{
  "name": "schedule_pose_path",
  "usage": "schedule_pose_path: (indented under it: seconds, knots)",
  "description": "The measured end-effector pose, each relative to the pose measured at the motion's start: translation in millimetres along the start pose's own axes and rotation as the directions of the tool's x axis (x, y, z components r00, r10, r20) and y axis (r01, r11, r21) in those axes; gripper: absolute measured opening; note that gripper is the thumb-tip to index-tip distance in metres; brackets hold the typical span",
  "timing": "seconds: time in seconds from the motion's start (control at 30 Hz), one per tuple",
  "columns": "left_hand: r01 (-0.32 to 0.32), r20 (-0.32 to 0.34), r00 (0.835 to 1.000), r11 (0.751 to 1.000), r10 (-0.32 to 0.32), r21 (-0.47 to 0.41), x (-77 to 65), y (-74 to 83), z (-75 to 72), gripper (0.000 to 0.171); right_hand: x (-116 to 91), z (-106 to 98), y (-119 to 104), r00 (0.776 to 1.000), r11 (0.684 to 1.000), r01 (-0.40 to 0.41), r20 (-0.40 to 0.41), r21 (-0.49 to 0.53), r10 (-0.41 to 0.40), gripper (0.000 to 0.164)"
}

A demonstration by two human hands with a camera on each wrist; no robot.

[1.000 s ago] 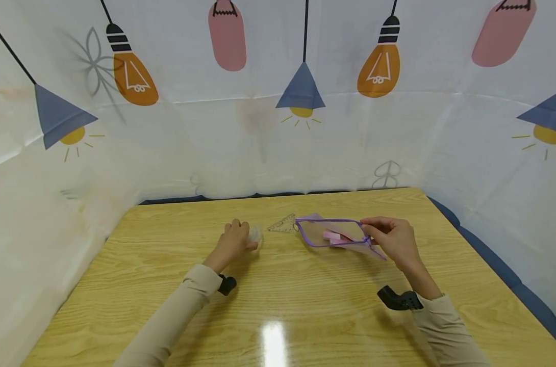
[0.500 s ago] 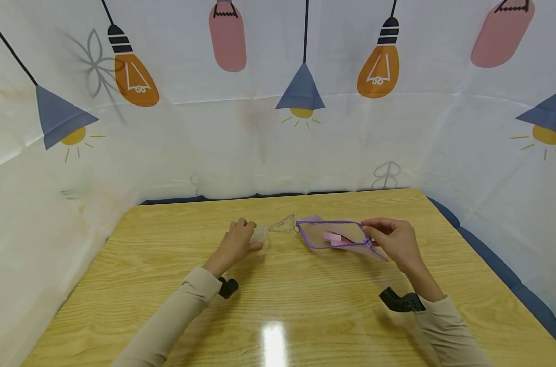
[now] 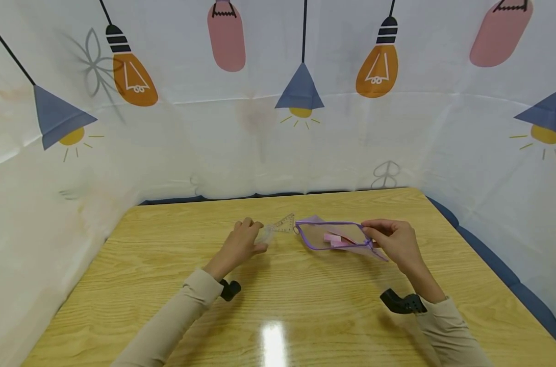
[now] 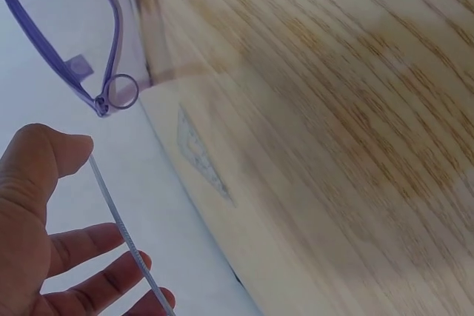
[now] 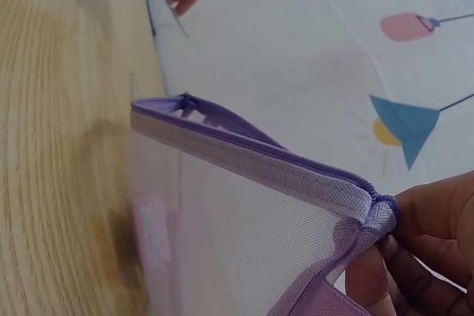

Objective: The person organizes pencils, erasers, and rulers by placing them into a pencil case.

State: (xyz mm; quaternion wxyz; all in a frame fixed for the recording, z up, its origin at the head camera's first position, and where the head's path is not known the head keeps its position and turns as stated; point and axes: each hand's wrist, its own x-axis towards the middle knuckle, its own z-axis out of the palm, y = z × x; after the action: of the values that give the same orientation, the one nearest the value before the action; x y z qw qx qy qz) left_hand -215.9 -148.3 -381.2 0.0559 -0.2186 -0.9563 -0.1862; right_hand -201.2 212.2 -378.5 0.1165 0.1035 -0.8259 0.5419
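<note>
My left hand [image 3: 242,243] holds a thin clear plastic measuring piece [image 3: 265,234] by its edges, above the table's left middle. In the left wrist view this clear piece [image 4: 122,231] is seen edge-on between thumb and fingers, with fine marks along it. My right hand [image 3: 394,242] pinches the right corner of a purple mesh zip pouch [image 5: 244,205]. The pouch's mouth gapes, its purple zip edge [image 3: 330,223] facing up, and a ring hangs at its left corner. Inside lie pink pieces [image 3: 335,239]. A clear set square [image 4: 198,152] lies on the table between the hands.
The wooden table [image 3: 278,290] spans the front. Behind it and along the sides hangs a white cloth [image 3: 255,148] printed with lamps and bulbs. A black wrist strap mount [image 3: 402,302] sits on the right forearm, another mount [image 3: 230,289] on the left.
My left hand has moved a little to the right with the clear piece, which overlaps the set square in the head view now. The right hand and pouch have hardly moved.
</note>
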Motion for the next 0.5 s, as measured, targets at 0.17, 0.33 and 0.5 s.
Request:
schedule_pose_path:
  seconds: [0.17,0.33,0.5]
  knots:
    - [-0.044,-0.018,0.999,0.999,0.044,0.002,0.0,4.6,-0.4,0.045,-3,-1,-1,1.0,1.0,0.008,0.002,0.019,-0.008,0.025]
    - [-0.075,-0.015,0.997,0.997,0.075,0.026,-0.1,10.7,-2.8,0.045,-5,-2,-1,1.0,1.0,0.011,0.004,0.019,-0.011,0.025]
    - [-0.091,-0.008,0.996,0.995,0.092,0.033,0.4,16.6,-4.4,0.045,-6,-2,-1,1.0,1.0,0.003,0.001,0.026,-0.003,0.025]
